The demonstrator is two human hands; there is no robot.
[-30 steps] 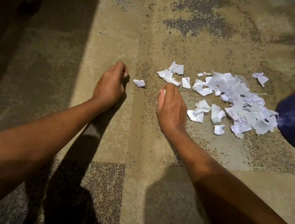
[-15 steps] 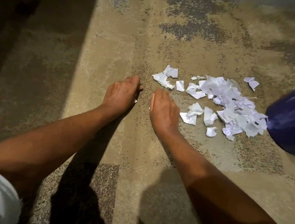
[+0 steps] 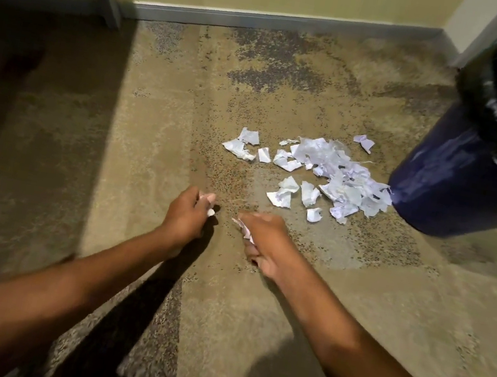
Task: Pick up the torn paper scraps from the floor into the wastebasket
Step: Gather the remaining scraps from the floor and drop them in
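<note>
The left hand [image 3: 184,218] pinches a small scrap [image 3: 210,212]. The right hand [image 3: 267,245] pinches a second scrap [image 3: 245,230]. The paper pile [image 3: 340,184] lies on the floor [image 3: 145,171] at 1 o'clock, just beside the wastebasket [image 3: 445,185].

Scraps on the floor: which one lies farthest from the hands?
The lone scrap beyond the main pile, beside the blue wastebasket; the others lie nearer.

One wide-angle view, head-worn, facing forward and down at the carpet [image 3: 150,139]. Floor near; baseboard [image 3: 268,22] at top, wastebasket [image 3: 459,177] at right edge.
</note>
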